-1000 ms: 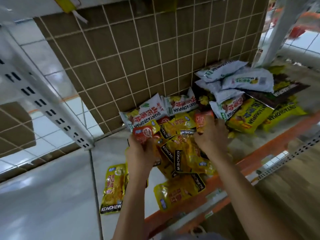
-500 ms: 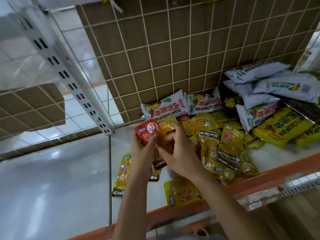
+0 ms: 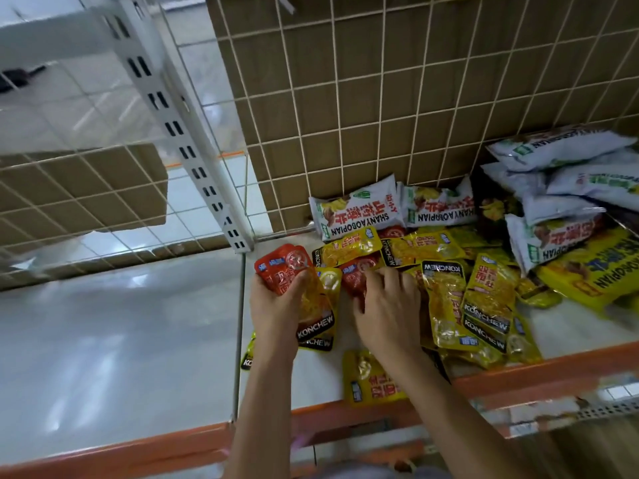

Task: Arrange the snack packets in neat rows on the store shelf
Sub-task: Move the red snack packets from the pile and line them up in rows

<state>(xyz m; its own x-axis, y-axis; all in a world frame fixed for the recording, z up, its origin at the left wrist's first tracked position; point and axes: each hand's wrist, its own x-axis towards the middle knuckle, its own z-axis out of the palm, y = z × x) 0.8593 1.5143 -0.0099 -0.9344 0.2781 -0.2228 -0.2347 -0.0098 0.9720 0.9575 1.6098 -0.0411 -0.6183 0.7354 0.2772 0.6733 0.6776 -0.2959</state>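
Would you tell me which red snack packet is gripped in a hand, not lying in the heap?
The leftmost red foil packet, under the thumb of the left hand; the other red packet lies in the heap beneath the right hand.

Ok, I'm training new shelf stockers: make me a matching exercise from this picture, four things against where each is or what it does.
1 left hand
2 right hand
3 white packet
4 front yellow packet

A against the back grid
B by the orange shelf edge
C grips a red-topped stack
D touches another red packet

Pairs: 1-C, 2-D, 3-A, 4-B
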